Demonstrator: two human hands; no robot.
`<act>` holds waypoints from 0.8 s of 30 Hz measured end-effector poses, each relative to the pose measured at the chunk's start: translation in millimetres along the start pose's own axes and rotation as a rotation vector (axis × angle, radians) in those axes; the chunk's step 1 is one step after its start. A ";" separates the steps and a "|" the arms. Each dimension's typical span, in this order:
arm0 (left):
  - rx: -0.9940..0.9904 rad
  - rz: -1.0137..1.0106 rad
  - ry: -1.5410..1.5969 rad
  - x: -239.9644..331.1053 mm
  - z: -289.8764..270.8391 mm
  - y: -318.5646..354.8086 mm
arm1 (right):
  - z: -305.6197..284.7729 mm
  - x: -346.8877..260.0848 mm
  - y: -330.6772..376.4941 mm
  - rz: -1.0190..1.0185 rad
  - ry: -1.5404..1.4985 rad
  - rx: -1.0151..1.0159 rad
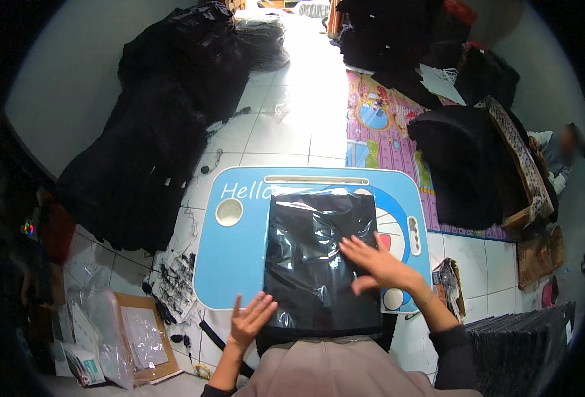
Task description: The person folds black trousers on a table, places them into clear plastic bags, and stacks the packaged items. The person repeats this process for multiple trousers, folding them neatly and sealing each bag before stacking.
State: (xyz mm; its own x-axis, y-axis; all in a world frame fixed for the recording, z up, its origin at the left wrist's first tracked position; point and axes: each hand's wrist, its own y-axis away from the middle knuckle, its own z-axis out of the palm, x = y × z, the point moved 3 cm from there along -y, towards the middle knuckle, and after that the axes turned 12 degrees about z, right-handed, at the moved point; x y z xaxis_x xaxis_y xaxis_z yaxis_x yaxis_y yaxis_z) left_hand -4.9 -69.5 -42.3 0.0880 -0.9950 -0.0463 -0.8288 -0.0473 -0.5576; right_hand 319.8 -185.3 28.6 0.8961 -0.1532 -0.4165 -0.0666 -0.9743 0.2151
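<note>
A clear plastic bag with folded black cloth (pixel 312 264) inside lies flat on a small blue lap table (pixel 229 264), its near end reaching over the table's front edge toward my lap. My right hand (pixel 378 263) rests on the right part of the bag, palm down with fingers stretched out. At the bag's lower left edge, my left hand (pixel 252 319) touches the plastic with its fingers spread. Neither hand grips anything. Light glints off wrinkles in the plastic.
Large heaps of black cloth (pixel 153 126) line the left side. More black cloth (pixel 461 165) lies on a colourful mat (pixel 388 142) at right. A cardboard piece in plastic (pixel 147 337) sits lower left; stacked dark packages (pixel 520 351) stand lower right. Another person (pixel 560 155) is at far right.
</note>
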 end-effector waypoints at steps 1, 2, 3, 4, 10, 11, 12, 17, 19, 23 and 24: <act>-0.010 -0.064 0.008 -6.0 -4.6 5.1 | 6.2 -1.8 27.3 0.001 0.013 -0.047; -0.015 -0.114 -0.006 -11.0 -9.0 9.6 | 16.4 -4.0 50.2 0.049 0.091 -0.130; 0.000 -0.109 -0.012 -13.9 -13.0 12.9 | 27.6 -5.6 67.6 0.104 0.170 -0.173; -0.014 -0.125 -0.023 -16.8 -15.7 16.1 | 39.3 -7.8 81.2 0.149 0.272 -0.161; 0.077 0.033 -0.193 -28.1 -23.5 23.0 | 74.3 -10.5 106.8 0.091 0.157 0.701; 0.048 0.076 -0.211 -29.4 -23.5 21.6 | 76.9 -10.5 107.5 0.058 0.196 0.732; 0.017 0.111 -0.230 -29.6 -24.0 19.0 | 75.9 -9.7 109.1 0.034 0.214 0.793; -0.053 -0.015 0.087 -35.9 -43.9 -27.9 | 42.8 -16.7 100.1 0.061 0.098 0.781; -0.025 -0.165 0.258 -51.3 -62.2 -67.2 | 8.4 -16.7 90.6 0.119 -0.079 0.820; 0.170 -0.035 0.293 -96.6 -117.0 -176.6 | -98.8 -2.4 64.9 0.037 -0.381 0.910; 0.334 -0.082 0.453 -103.1 -135.1 -200.8 | -125.4 -1.7 64.9 0.030 -0.501 1.004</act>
State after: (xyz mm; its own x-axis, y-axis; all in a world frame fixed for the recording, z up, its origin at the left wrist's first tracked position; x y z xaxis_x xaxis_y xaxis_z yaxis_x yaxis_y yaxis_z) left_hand 77.8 30.7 186.4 -0.1620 -0.9308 0.3277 -0.6029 -0.1695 -0.7796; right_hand 369.0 -227.6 154.0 0.6260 -0.0074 -0.7798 -0.6111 -0.6259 -0.4846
